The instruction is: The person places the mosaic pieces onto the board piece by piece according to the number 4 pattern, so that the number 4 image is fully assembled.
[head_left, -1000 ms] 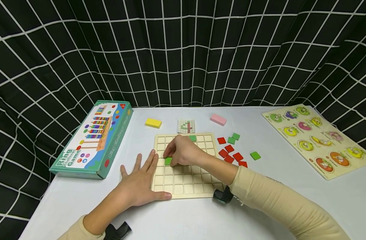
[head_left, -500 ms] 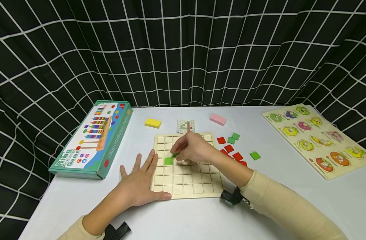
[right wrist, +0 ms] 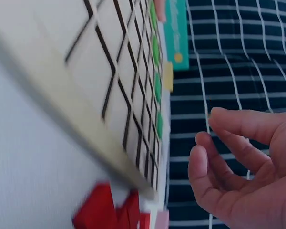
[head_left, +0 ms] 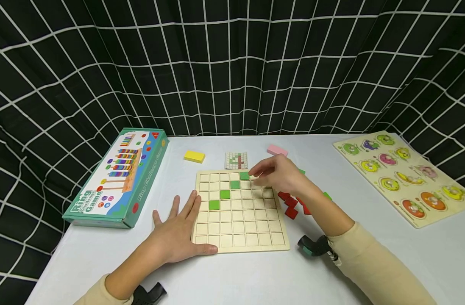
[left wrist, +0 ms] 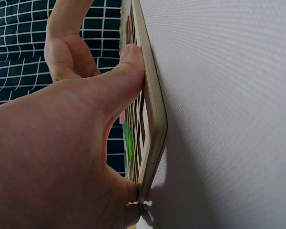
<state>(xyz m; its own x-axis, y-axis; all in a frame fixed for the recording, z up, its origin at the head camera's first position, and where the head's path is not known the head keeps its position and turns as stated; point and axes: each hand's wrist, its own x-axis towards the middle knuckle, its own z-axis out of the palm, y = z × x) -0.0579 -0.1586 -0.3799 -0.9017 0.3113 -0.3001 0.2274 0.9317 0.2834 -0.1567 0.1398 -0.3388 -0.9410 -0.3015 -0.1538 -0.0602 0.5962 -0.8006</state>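
A square wooden grid board [head_left: 251, 240] lies on the table, with several green tiles in a diagonal line of its cells, from a lower-left tile [head_left: 214, 205] to a tile at the far edge [head_left: 244, 176]. My left hand [head_left: 173, 237] rests at the board's left near corner, fingers straight and spread; in the left wrist view the thumb [left wrist: 128, 67] lies on the board's rim. My right hand [head_left: 285, 174] hovers above the board's right far side with loosely bent fingers. In the right wrist view nothing is between its thumb and fingertips [right wrist: 219, 117].
Loose red tiles [head_left: 291, 212] lie right of the board, partly hidden by the right arm. A small pattern card [head_left: 236, 161] sits beyond it, between a yellow block [head_left: 194, 156] and a pink block [head_left: 277, 150]. A game box [head_left: 118, 178] stands left, a fruit puzzle [head_left: 379, 173] right.
My right hand has moved right across the board, away from the green tiles, uncovering the ones it hid. Its fingers have loosened. My left hand has stayed in place.
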